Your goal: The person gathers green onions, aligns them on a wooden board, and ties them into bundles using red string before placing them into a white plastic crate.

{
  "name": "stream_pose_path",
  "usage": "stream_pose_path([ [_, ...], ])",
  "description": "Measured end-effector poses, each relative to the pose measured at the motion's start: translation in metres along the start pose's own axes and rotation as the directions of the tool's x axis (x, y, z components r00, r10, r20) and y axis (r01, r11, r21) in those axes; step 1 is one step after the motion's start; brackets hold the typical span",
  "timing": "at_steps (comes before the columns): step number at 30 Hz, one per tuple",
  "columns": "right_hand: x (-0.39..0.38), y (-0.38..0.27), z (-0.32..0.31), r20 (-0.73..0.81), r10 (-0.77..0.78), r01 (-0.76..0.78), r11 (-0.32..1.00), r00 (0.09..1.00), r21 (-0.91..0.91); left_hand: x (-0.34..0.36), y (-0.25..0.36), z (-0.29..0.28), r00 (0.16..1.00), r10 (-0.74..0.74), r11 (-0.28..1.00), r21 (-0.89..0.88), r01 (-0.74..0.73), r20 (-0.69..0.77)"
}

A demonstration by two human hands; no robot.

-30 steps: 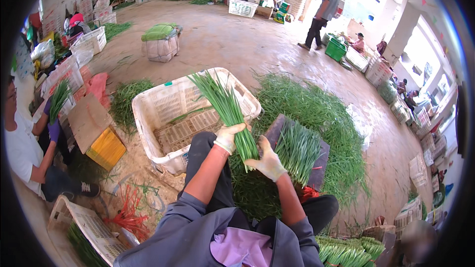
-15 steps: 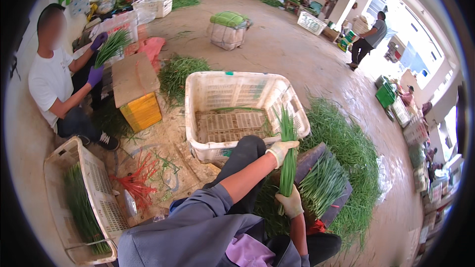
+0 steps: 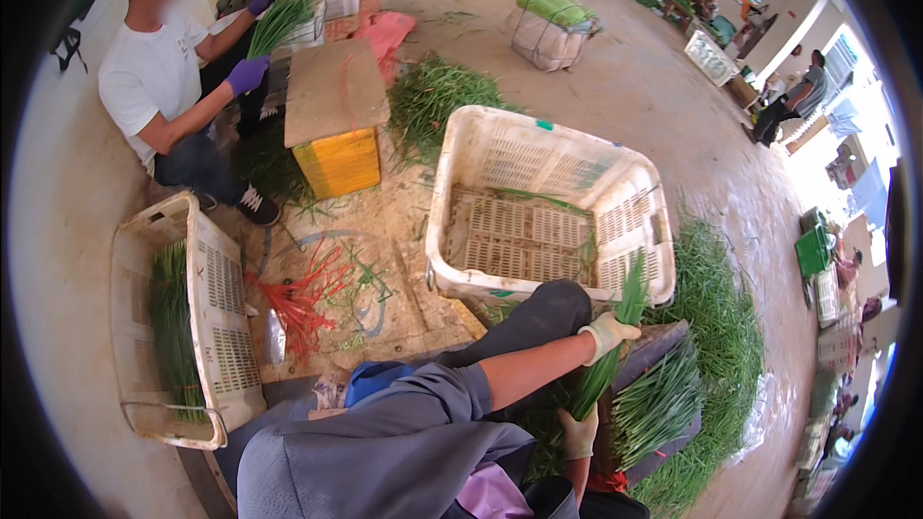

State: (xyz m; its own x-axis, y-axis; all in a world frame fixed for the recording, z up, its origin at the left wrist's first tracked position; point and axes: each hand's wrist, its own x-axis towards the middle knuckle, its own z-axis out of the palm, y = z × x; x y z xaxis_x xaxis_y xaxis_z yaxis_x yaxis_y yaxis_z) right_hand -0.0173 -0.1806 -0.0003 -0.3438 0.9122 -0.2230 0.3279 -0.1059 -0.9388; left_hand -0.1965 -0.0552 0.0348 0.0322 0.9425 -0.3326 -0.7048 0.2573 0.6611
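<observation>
My left hand (image 3: 611, 334), in a pale glove, is closed round the upper part of a bunch of green chives (image 3: 598, 377). Lower down, my gloved right hand (image 3: 578, 431) grips the same bunch near its stalk ends. The bunch slants, its leaf tips up and to the right. Beside it, on a dark slanted board (image 3: 656, 334), lies a thick layer of trimmed chives (image 3: 659, 399). A large heap of loose chives (image 3: 716, 346) spreads on the floor beyond the board. Just past my knee stands a white plastic crate (image 3: 553, 149) with a few stray leaves inside.
At left, another crate (image 3: 213, 327) holds chives (image 3: 176, 327). Red ties (image 3: 298, 303) lie on the littered board floor. A co-worker (image 3: 159, 67) in purple gloves holds chives beside a cardboard-topped yellow box (image 3: 336, 163). Farther off sits a wrapped bundle (image 3: 553, 31).
The view has swung left, so the scene sits farther right. The bunch in my hands has gone from nearly upright to slanted. Both hands still hold it.
</observation>
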Motion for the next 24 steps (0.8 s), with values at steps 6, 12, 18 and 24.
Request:
stream_pose_path([
  [6, 0.009, 0.040, 0.028, -0.063, -0.040, 0.043, 0.997, 0.997, 0.057, -0.001, -0.009, -0.002, 1.000, -0.008, 0.982, 0.188, 0.010, -0.011],
  [12, 0.021, 0.041, 0.044, -0.118, -0.030, 0.040, 0.996, 0.993, 0.082, 0.001, -0.011, -0.003, 0.991, 0.132, 0.979, 0.165, -0.124, -0.039],
  [18, 0.025, 0.042, 0.043, -0.139, -0.042, 0.050, 0.997, 0.989, 0.054, 0.003, -0.015, -0.001, 0.989, 0.145, 0.973, 0.181, -0.143, -0.001],
  [24, 0.032, 0.077, 0.033, -0.100, 0.004, 0.000, 0.999, 0.995, 0.042, 0.021, -0.035, -0.010, 0.996, 0.089, 0.991, 0.100, -0.091, 0.025],
])
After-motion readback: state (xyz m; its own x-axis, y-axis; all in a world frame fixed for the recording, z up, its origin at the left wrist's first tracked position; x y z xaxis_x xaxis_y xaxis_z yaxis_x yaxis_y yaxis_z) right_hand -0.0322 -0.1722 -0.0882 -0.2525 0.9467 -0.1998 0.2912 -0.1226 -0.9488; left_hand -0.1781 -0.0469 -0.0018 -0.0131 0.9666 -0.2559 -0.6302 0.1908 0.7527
